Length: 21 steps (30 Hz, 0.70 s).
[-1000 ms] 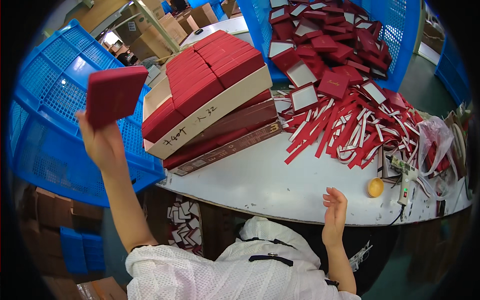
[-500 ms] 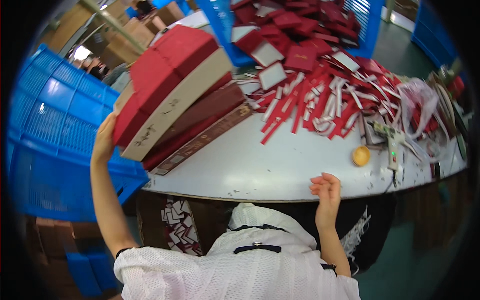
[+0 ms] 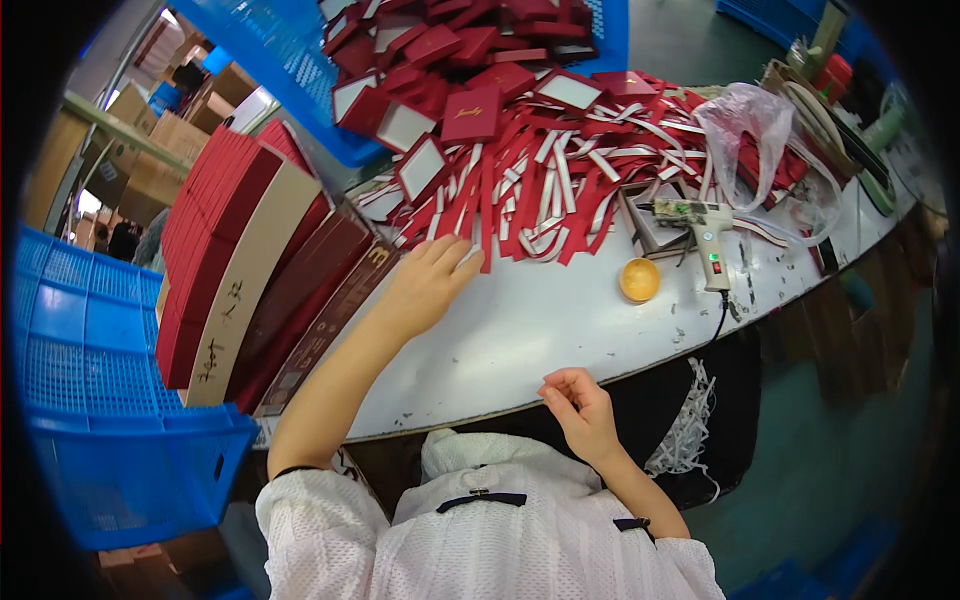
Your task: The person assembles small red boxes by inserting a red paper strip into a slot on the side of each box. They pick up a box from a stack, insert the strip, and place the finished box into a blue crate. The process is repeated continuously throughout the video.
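Lighting: we record a bright, mostly even working area, the light seemingly from above. Sheen: pale, on the white tabletop (image 3: 480, 350); small highlights on the clear plastic bag (image 3: 745, 125) and the blue crate (image 3: 100, 330) at left. Bright spot: one, small and washed out, at far upper left. Shade: deep beneath the table; the greenish floor (image 3: 800, 480) dim. Sharpness: we find the red strips (image 3: 487, 205) and glue gun (image 3: 710, 235) fairly clear, the distant cartons (image 3: 165, 150) softer. Distortion: fisheye, the table's near edge bowed, corners lost to black.
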### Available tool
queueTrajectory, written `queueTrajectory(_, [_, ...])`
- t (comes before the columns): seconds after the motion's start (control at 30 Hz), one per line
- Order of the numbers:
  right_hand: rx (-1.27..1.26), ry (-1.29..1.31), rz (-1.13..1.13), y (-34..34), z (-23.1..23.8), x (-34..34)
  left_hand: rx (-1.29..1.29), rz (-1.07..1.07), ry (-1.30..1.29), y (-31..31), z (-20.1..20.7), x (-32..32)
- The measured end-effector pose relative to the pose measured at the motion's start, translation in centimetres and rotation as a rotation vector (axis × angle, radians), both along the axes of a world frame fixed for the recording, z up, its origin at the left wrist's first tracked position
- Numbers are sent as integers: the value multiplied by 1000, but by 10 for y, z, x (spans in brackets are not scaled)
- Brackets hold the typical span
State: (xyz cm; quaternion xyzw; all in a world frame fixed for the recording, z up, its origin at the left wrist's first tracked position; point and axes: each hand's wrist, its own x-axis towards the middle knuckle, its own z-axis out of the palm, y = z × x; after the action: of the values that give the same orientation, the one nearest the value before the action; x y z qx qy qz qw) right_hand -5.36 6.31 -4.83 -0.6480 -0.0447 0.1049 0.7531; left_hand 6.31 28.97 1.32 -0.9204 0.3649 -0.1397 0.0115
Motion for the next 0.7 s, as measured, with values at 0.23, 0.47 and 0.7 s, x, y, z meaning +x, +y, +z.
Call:
queueTrajectory(0.23, [42,126,-122,-22,-10,-4,221,-39,12,-14,-37,59])
queueTrajectory(0.47, [5,90,-16,-18,-5,2,231,-57,135,-21,-37,62])
queueTrajectory(0.7, [60,107,-29,-15,-8,2,-618,-8,24,-31,-13,49])
